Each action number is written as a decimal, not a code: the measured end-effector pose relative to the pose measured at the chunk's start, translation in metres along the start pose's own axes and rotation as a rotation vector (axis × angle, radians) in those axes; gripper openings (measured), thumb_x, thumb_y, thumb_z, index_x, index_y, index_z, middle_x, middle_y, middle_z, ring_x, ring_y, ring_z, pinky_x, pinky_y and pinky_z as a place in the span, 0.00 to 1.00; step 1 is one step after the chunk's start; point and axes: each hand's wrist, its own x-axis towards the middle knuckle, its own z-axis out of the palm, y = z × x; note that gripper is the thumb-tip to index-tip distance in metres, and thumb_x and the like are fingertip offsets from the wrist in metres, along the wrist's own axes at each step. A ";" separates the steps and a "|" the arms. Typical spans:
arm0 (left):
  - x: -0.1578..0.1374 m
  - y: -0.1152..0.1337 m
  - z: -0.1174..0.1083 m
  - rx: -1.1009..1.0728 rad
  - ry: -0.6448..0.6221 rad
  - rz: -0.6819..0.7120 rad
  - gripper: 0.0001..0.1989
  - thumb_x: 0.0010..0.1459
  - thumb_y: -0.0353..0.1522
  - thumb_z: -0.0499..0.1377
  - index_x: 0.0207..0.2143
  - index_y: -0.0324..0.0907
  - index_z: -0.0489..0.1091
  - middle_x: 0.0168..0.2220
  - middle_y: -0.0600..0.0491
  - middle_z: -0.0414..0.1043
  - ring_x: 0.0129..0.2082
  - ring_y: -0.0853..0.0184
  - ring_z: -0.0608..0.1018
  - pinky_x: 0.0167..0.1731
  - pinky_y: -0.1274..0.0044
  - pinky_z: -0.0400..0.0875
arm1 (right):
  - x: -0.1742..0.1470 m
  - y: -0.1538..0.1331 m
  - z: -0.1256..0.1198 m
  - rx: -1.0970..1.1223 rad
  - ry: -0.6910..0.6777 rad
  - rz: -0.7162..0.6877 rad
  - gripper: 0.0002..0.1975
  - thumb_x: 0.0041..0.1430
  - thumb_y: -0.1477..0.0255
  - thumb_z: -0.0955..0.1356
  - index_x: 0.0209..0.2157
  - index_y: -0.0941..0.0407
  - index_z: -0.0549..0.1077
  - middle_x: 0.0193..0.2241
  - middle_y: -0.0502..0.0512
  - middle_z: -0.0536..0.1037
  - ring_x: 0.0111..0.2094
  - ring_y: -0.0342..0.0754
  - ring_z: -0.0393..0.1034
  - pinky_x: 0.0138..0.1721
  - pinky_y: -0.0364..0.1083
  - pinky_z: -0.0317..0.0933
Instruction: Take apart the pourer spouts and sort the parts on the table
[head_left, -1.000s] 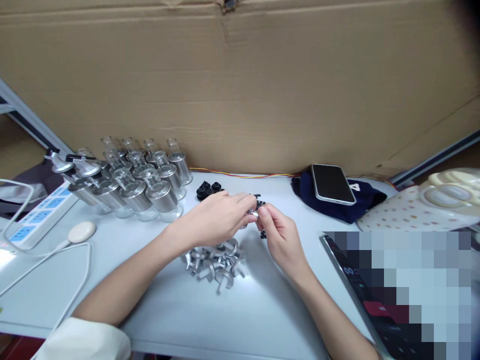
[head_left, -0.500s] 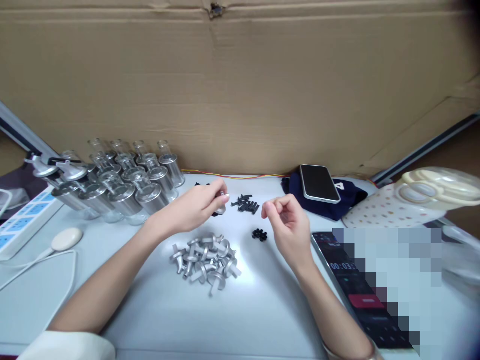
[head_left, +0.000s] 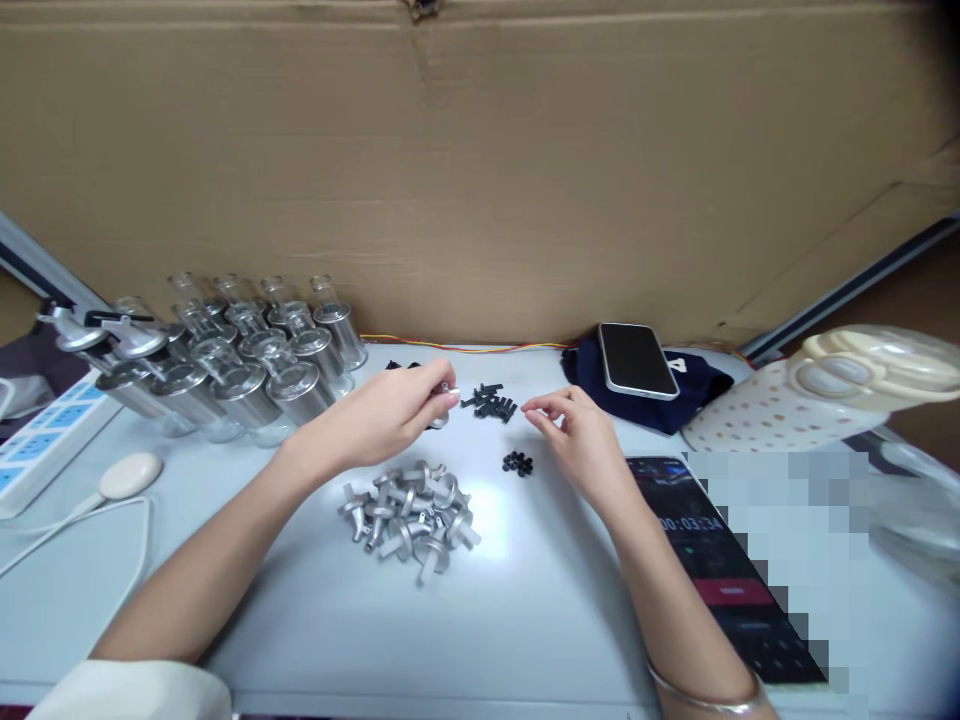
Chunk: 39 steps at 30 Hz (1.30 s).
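My left hand (head_left: 409,410) is closed around a silver pourer spout (head_left: 444,388), mostly hidden by the fingers. To its right my right hand (head_left: 577,430) pinches thumb and forefinger together; whatever lies between the tips is too small to make out. A heap of short black tubes (head_left: 491,402) lies between the two hands. Below it is a cluster of small black rings (head_left: 517,463). Several silver pourer spouts (head_left: 409,515) with pale stems are piled in front of my left hand. Other black parts (head_left: 401,366) show partly behind that hand.
Several glass bottles with metal sleeves (head_left: 240,385) stand at the left, two bearing spouts. Nearby are a power strip (head_left: 52,440) and a white round cable puck (head_left: 131,476). Right: a phone (head_left: 637,360) on dark cloth (head_left: 690,395), a phone showing a timer (head_left: 720,560), a spotted tumbler (head_left: 772,410).
My right hand's fingers have stretched out to the left into a pinch beside the black tubes. The left hand keeps its grip on the spout. The view has shifted slightly.
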 end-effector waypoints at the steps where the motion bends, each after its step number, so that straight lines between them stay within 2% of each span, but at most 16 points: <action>1: 0.000 0.000 0.000 0.001 0.000 0.006 0.11 0.66 0.38 0.43 0.35 0.43 0.58 0.27 0.56 0.69 0.25 0.68 0.70 0.27 0.78 0.61 | 0.000 0.001 -0.001 -0.054 -0.052 0.028 0.06 0.55 0.74 0.66 0.29 0.56 0.76 0.29 0.54 0.74 0.30 0.47 0.69 0.36 0.46 0.61; 4: 0.000 -0.001 0.001 0.005 0.001 0.017 0.11 0.66 0.38 0.43 0.34 0.43 0.58 0.26 0.56 0.69 0.25 0.69 0.70 0.27 0.78 0.60 | 0.001 0.004 -0.002 -0.140 -0.198 0.083 0.06 0.53 0.78 0.66 0.27 0.57 0.75 0.26 0.53 0.75 0.28 0.47 0.69 0.34 0.44 0.60; 8: 0.000 -0.003 0.002 0.009 0.007 0.023 0.11 0.66 0.38 0.44 0.35 0.43 0.59 0.27 0.56 0.68 0.25 0.69 0.70 0.26 0.78 0.60 | 0.001 0.009 -0.003 -0.180 -0.249 0.118 0.07 0.50 0.81 0.67 0.27 0.57 0.75 0.26 0.54 0.78 0.29 0.48 0.71 0.34 0.44 0.60; 13: 0.000 -0.005 0.003 0.017 0.005 0.024 0.11 0.66 0.38 0.44 0.35 0.43 0.60 0.27 0.56 0.68 0.25 0.69 0.70 0.26 0.78 0.60 | 0.001 0.011 -0.005 -0.210 -0.317 0.120 0.13 0.46 0.86 0.64 0.28 0.58 0.76 0.26 0.56 0.79 0.30 0.48 0.72 0.34 0.43 0.60; 24: 0.001 -0.007 0.002 0.030 0.000 0.020 0.11 0.65 0.38 0.45 0.35 0.42 0.61 0.27 0.56 0.70 0.25 0.69 0.70 0.26 0.78 0.60 | -0.005 0.007 -0.005 -0.186 -0.423 0.022 0.21 0.47 0.89 0.59 0.33 0.58 0.77 0.31 0.55 0.80 0.34 0.47 0.73 0.37 0.42 0.62; 29: 0.001 -0.007 0.003 0.028 -0.006 0.015 0.11 0.65 0.37 0.45 0.35 0.42 0.61 0.28 0.55 0.70 0.26 0.69 0.71 0.26 0.78 0.60 | -0.007 0.005 -0.002 -0.136 -0.431 -0.032 0.21 0.48 0.89 0.58 0.34 0.59 0.77 0.35 0.57 0.80 0.37 0.49 0.74 0.40 0.45 0.64; 39: 0.002 -0.010 0.008 0.051 -0.043 0.033 0.09 0.64 0.38 0.49 0.35 0.43 0.63 0.31 0.56 0.70 0.30 0.69 0.71 0.28 0.78 0.58 | -0.009 0.008 0.004 -0.044 -0.474 -0.177 0.20 0.50 0.88 0.57 0.31 0.58 0.78 0.33 0.56 0.79 0.35 0.48 0.73 0.39 0.45 0.65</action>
